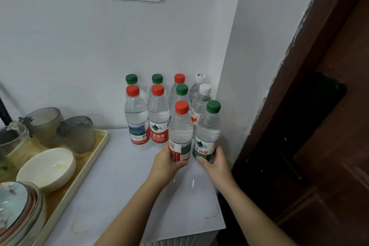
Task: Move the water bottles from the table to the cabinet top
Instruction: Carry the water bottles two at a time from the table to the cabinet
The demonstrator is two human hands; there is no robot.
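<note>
My left hand (166, 163) grips the base of a red-capped water bottle (180, 132) standing upright on the white cabinet top (123, 175). My right hand (214, 161) grips the base of a green-capped water bottle (208, 132) right beside it. Behind these two, several more bottles with red, green and white caps (157, 114) stand in rows against the wall corner.
A beige tray (87, 168) on the left holds grey cups (76, 134), a white bowl (47, 168) and stacked dishes (18, 211). A dark wooden door (319, 126) stands at the right. The cabinet's front edge (179, 239) is close below.
</note>
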